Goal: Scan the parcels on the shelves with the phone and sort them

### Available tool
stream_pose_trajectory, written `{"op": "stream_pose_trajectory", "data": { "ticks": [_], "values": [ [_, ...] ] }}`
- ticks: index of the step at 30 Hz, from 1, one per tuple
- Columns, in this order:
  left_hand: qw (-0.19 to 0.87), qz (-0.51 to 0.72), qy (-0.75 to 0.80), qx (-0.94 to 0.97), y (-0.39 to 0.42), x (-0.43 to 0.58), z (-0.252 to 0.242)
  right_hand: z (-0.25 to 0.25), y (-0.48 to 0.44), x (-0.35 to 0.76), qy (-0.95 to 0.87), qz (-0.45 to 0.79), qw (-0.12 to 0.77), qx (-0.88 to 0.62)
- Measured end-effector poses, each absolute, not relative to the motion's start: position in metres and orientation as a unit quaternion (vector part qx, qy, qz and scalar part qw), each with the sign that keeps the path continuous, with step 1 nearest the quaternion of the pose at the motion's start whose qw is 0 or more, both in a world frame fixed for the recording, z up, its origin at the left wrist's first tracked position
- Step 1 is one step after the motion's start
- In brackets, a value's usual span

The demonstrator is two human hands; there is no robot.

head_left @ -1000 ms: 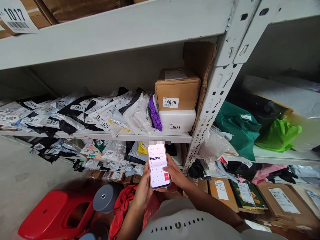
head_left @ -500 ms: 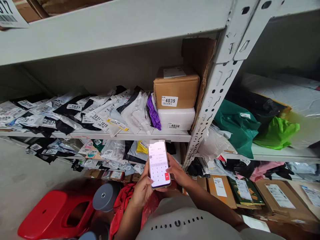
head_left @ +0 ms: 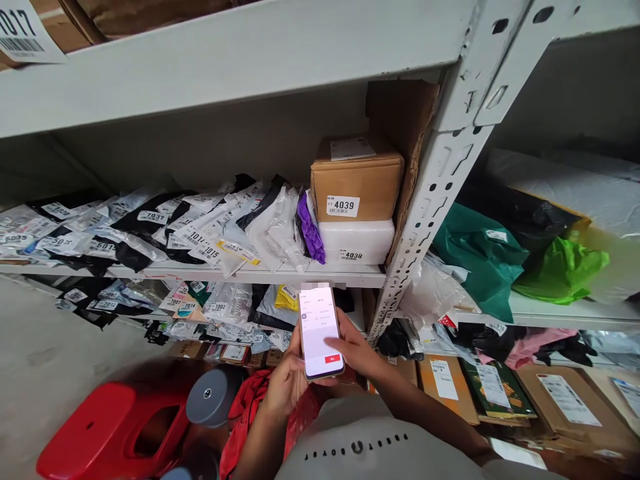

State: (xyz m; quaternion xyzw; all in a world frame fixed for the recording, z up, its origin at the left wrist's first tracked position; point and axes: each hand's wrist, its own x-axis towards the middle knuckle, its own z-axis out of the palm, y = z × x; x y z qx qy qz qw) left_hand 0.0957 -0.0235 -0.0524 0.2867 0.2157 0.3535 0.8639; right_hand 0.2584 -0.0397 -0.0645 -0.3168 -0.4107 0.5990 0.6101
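Note:
A smartphone [head_left: 316,333] with a lit, mostly white screen is held upright in front of the shelves. My left hand [head_left: 286,379] is closed around its left side and lower edge. My right hand [head_left: 356,348] grips the right side, its thumb over the screen above a red button. Just behind the phone is the front edge of a metal shelf [head_left: 280,275]. On that shelf a brown cardboard box [head_left: 357,180] labelled 4039 sits on a white box [head_left: 355,241] labelled 4038, with a purple bag [head_left: 311,230] beside them.
Several labelled mailing bags [head_left: 200,230] lie along the shelf to the left. A perforated white post [head_left: 425,200] divides the bays. Right of it are a teal bag [head_left: 480,253] and a green bag [head_left: 563,267]. A red stool [head_left: 95,420] and a grey round-topped object [head_left: 213,393] stand low left.
The number keypad on the phone screen has gone, and a red button shows near the bottom. My right thumb has moved inward over the screen. The view has shifted slightly.

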Motion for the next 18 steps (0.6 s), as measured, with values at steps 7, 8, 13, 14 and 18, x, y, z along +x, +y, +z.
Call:
{"op": "stream_pose_trajectory", "data": {
  "ticks": [7,8,13,14,18],
  "values": [
    [0.804,0.262,0.294,0.446,-0.007,0.077,-0.043,-0.067,-0.043,0.255,-0.323,0.687,0.606,-0.235],
    [0.763,0.259,0.329,0.493,0.004,0.067,-0.036,-0.068,-0.043,0.252,-0.291,0.702,0.609,-0.227],
    [0.385,0.535,0.480,0.579,0.092,0.014,0.017,-0.067,-0.046,0.248,-0.215,0.755,0.577,-0.223],
    [0.282,0.577,0.487,0.591,0.113,0.009,0.028,-0.064,-0.047,0.250,-0.211,0.756,0.573,-0.235],
    [-0.089,0.560,0.517,0.642,0.188,0.000,0.068,-0.059,-0.050,0.259,-0.239,0.760,0.546,-0.260]
  ]
}}
